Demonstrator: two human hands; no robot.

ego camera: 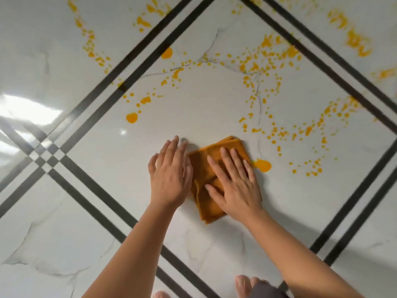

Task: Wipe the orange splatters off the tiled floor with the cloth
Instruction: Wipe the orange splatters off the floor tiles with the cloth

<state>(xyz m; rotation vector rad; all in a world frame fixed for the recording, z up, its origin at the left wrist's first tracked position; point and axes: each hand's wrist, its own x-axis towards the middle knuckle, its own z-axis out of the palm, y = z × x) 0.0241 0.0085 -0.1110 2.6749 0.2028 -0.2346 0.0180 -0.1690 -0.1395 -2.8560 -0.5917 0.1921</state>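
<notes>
Two flat hands and a folded cloth on a splattered tile

The white marble-look floor is divided by paired dark stripes that frame one large diamond-set tile. Orange splatters arc across its far half and down its right side, with more beyond the stripes. The stretch of tile just ahead of the hands carries no orange. The folded orange cloth lies near the middle of the tile, and one big orange blob sits just beside its right edge. The right hand presses on the cloth, palm down, fingers straight and spread. The left hand lies flat and open at the cloth's left edge, fingers straight and close together, gripping nothing. Bare toes show at the near edge.
</notes>
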